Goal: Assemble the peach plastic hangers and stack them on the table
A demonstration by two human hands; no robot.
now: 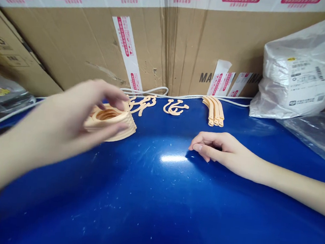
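My left hand (73,125) is raised at the left, thumb and fingers closed round a stack of peach-coloured plastic ring-shaped pieces (113,123) that rests on the glossy blue table (155,198). My right hand (217,148) lies on the table right of centre, fingers curled loosely inward with nothing visible in them. Behind, near the back edge, lie peach hook-shaped pieces (175,107), more curled ones (143,103), and a small bundle of curved peach strips (213,111).
Large cardboard boxes (164,41) with red-and-white tape wall off the back. A white plastic-wrapped package (302,70) sits at the right, clear plastic bags (319,133) in front of it. White cables (182,95) run along the back edge. Clutter in plastic (1,95) lies at the left.
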